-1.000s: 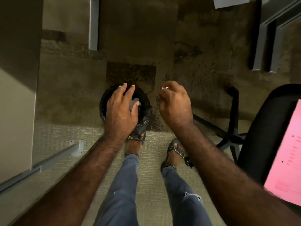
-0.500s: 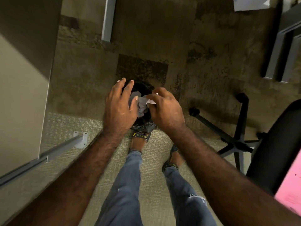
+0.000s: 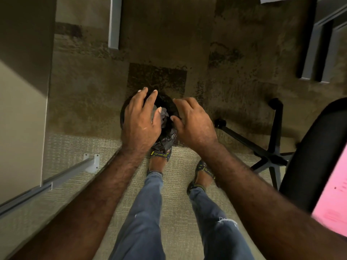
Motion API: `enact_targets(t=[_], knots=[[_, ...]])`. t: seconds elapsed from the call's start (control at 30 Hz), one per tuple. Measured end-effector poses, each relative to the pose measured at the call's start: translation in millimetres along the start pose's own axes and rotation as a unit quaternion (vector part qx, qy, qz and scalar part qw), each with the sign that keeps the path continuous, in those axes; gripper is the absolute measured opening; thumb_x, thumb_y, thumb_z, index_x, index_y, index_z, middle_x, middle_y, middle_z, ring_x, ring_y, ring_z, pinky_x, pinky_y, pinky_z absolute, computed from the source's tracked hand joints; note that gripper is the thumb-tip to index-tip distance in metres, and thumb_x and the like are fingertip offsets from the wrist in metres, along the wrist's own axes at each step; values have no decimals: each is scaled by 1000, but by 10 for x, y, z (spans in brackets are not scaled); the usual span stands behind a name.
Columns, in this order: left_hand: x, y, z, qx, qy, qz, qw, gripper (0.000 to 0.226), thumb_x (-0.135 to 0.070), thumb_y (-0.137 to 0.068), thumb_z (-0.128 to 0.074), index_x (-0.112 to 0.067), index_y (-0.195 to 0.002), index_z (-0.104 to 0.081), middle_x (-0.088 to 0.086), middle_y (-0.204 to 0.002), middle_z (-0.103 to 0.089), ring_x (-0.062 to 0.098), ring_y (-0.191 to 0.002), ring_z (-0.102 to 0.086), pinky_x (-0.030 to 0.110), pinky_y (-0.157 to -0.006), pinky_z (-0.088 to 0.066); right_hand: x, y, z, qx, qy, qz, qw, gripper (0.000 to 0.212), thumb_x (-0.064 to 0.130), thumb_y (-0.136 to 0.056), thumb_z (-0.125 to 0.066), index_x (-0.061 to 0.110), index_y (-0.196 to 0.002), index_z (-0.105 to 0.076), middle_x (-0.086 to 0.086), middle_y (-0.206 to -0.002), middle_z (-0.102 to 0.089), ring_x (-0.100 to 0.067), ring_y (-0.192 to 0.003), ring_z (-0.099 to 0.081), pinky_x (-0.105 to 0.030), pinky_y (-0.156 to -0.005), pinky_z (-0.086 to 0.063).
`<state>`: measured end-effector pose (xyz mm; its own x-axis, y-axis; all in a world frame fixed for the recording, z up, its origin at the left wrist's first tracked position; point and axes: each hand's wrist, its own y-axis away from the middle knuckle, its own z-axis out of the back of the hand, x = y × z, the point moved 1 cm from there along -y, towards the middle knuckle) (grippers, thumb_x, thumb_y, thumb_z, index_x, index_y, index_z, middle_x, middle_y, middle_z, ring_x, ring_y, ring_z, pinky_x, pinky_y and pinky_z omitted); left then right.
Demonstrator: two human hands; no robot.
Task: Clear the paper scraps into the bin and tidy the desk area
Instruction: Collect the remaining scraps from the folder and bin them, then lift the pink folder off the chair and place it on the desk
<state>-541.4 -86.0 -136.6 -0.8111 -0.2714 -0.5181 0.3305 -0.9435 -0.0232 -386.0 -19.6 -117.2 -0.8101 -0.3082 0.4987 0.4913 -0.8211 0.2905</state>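
Observation:
A round black bin (image 3: 170,103) with a dark liner stands on the carpet just beyond my feet. Crumpled grey paper scraps (image 3: 163,115) show inside it, between my hands. My left hand (image 3: 140,121) hovers over the bin's left half, palm down, fingers straight, thumb beside the scraps. My right hand (image 3: 193,119) hovers over the bin's right edge with its fingers spread and nothing in them. Whether the left palm hides more paper I cannot tell.
A black office chair (image 3: 309,156) with a star base (image 3: 270,158) stands to the right, a pink sheet (image 3: 334,203) over it. A desk top (image 3: 18,109) and its grey rail (image 3: 56,181) are on the left. A grey leg (image 3: 114,23) rises behind the bin.
My right hand came over the bin with a white scrap pinched, then spread its fingers; the scrap has left it. The left hand stayed over the bin.

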Motion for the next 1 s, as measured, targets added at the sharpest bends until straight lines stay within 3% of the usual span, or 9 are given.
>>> enact_targets(t=[0.17,0.4,0.6,1.0], knots=[[-385,-24,-107,9,5,-14,1000,47,-22,-102,-63,-5,-146,-59,21,-152,-55,40,-141,-52,56,-114,-45,-319,160,234,-31,21,-29,999,50,32,-97,-67,18,-144,-56,-7,-139,-56,-29,-124,-58,-48,-101,-51],[-1004,33,-355,37,-1,-53,998,48,-24,-104,-63,-7,-148,-57,19,-156,-52,37,-147,-46,54,-117,-42,-861,455,624,-118,12,-76,990,51,33,-97,-68,18,-144,-57,-3,-145,-54,-22,-135,-51,-41,-111,-44],[-1598,129,-679,50,-9,-94,994,48,-24,-103,-63,-8,-148,-57,18,-155,-53,37,-146,-48,53,-117,-43,-1408,772,944,-177,16,-111,978,49,33,-95,-69,17,-139,-61,-5,-144,-55,-21,-134,-52,-38,-109,-42],[-2720,299,-1329,102,-2,-180,978,50,-29,-104,-60,-11,-150,-55,15,-157,-50,31,-149,-44,50,-119,-41,-2363,1498,1436,-284,-35,-185,940,47,33,-93,-71,12,-134,-66,-9,-143,-58,-26,-142,-49,-43,-116,-41]])
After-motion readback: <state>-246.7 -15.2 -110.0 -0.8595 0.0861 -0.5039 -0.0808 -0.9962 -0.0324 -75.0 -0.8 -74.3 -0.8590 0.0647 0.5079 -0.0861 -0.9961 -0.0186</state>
